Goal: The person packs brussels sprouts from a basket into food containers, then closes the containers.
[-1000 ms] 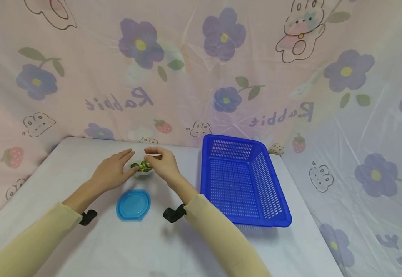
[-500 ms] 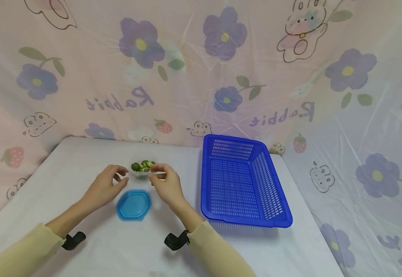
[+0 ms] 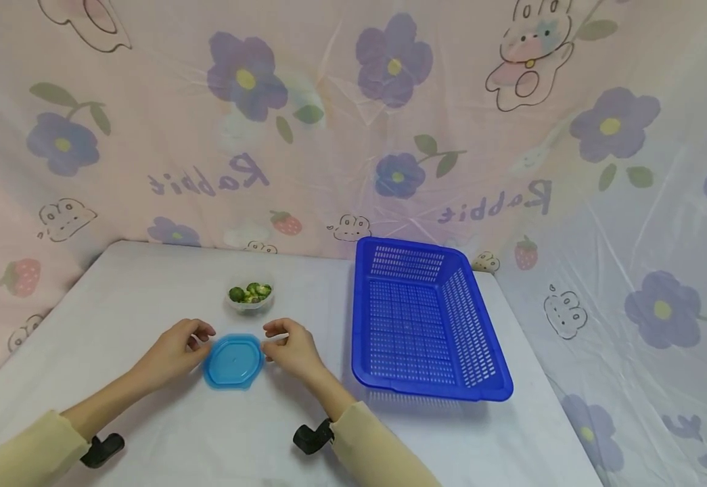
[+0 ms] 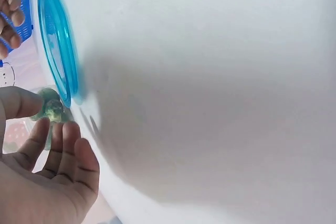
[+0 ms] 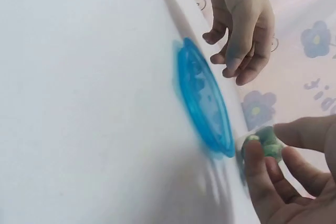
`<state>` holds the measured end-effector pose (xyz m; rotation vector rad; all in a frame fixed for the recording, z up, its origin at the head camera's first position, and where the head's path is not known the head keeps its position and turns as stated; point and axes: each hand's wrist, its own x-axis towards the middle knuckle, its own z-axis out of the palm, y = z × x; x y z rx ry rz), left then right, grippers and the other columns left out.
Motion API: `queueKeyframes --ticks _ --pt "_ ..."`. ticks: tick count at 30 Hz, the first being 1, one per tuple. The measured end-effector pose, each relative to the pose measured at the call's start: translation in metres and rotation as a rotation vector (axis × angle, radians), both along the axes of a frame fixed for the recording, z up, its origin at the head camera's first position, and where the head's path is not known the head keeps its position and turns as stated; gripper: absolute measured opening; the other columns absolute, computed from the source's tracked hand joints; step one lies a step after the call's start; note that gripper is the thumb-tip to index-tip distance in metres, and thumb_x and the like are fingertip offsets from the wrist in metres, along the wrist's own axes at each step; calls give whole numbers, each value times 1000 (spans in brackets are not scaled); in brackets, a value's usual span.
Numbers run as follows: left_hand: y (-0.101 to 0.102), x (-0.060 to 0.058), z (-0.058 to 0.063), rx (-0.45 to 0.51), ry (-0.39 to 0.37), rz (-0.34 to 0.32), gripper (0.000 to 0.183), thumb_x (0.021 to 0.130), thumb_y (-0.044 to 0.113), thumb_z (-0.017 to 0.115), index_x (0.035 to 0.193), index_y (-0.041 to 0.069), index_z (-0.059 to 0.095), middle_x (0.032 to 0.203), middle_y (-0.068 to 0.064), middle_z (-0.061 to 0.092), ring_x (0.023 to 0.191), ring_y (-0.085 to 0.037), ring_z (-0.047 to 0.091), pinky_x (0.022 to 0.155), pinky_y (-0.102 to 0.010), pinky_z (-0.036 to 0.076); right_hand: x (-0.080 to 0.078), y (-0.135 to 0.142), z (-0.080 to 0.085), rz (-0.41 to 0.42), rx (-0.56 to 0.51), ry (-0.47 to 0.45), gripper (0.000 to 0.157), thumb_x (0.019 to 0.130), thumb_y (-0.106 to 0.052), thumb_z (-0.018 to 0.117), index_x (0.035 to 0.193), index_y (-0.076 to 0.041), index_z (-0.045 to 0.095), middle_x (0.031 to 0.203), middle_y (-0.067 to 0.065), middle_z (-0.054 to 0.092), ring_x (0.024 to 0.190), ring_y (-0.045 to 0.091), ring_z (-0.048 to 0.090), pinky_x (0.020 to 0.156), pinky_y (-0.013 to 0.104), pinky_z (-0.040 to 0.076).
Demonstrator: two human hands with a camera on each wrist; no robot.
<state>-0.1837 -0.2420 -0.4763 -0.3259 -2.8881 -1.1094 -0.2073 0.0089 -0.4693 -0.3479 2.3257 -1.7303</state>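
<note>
The lower half of the head view is filled by a white worktop (image 3: 146, 297), backed by a pink floral curtain (image 3: 353, 122). A blue perforated basket (image 3: 423, 318) is set at centre right of the frame, well apart from the hands. A blue lid (image 3: 233, 361) is seen lying flat at lower centre, between the two hands. The left hand (image 3: 173, 352) is placed just beside the lid's left edge, its fingers loosely curled with nothing held in them; whether the lid is touched cannot be told. The right hand (image 3: 289, 348) is placed at the lid's right edge, likewise relaxed, curled and gripping nothing. A small clear container (image 3: 249, 297) of green broccoli florets (image 3: 250, 292) is found above the lid, nearer the curtain, apart from both hands.
</note>
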Motion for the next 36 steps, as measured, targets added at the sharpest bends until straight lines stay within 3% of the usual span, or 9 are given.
queueKeyframes --ticks 8,14,27,36 --pt "-5 1 -2 -26 -63 -21 26 91 -1 70 115 -8 64 102 -12 65 91 -22 61 72 -31 56 0 -2 -10 42 86 -22 32 89 3 76 119 0 69 110 9 69 72 8 66 62 24 60" --pt "-5 2 -2 -20 -104 -29 24 93 -1 68 115 -7 64 96 -7 65 87 -20 59 70 -29 55 0 -4 -16 66 116 4 32 87 4 77 118 1 69 107 7 70 71 6 65 64 22 58" --pt "-6 -1 -4 -23 -135 -38 21 93 -3 66 114 -8 66 96 -8 67 87 -20 61 70 -28 55 0 -8 -20 55 169 47 29 86 6 78 114 -1 73 106 6 74 73 4 66 65 19 56" --pt "-4 0 -2 4 -149 -3 23 94 -2 67 116 -8 67 103 -12 71 87 -19 64 66 -27 56 1 -7 -21 26 169 55 29 86 7 77 114 0 76 101 4 76 73 1 64 65 18 55"
